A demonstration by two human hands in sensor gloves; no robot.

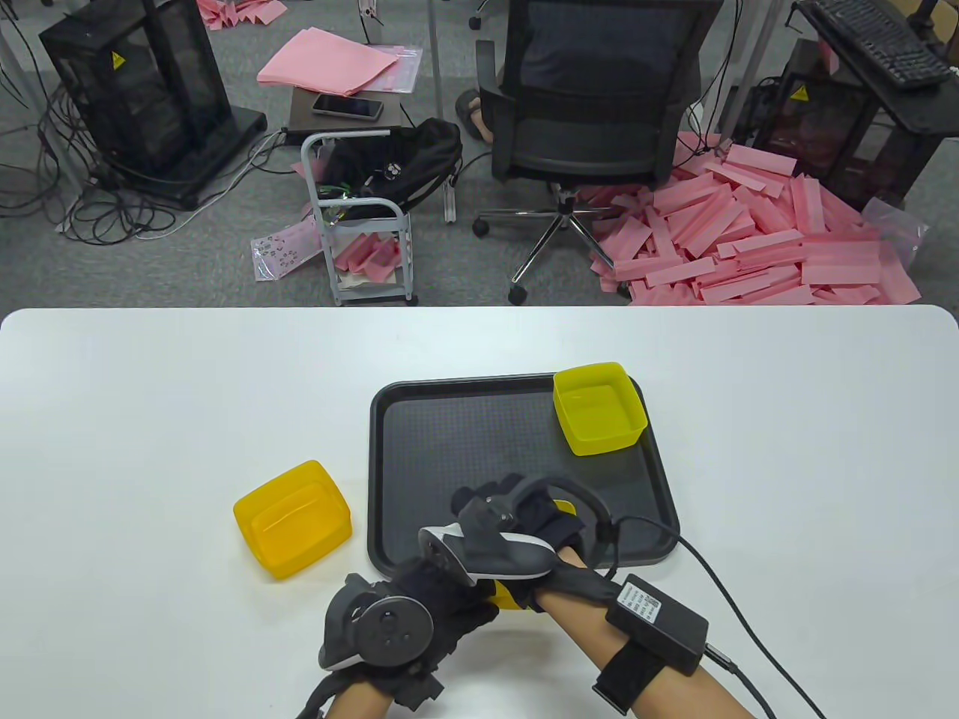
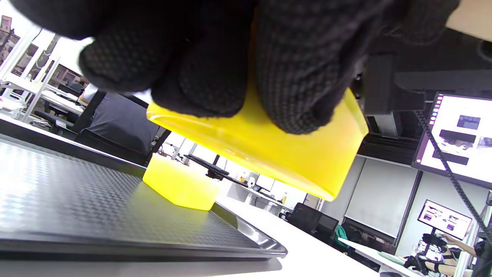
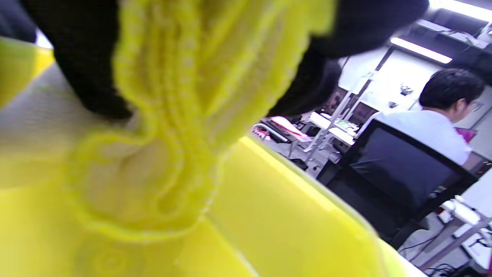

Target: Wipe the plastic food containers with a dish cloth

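My left hand (image 1: 419, 607) grips a yellow plastic container (image 2: 269, 154) and holds it above the near edge of the black tray (image 1: 419, 449); its fingers (image 2: 292, 77) wrap the container's side. My right hand (image 1: 524, 532) holds a yellow dish cloth (image 3: 173, 96) pressed inside that container (image 3: 288, 215). Both hands hide most of the container in the table view, where only a small yellow part (image 1: 509, 597) shows. A second yellow container (image 1: 599, 408) stands upright at the tray's far right corner. A third, orange-yellow container (image 1: 292, 519) sits on the table left of the tray.
The white table (image 1: 150, 389) extends wide on both sides. A cable (image 1: 719, 592) runs from my right wrist across the table's near right. An office chair (image 1: 592, 112) and pink foam strips (image 1: 749, 232) lie on the floor beyond the far edge.
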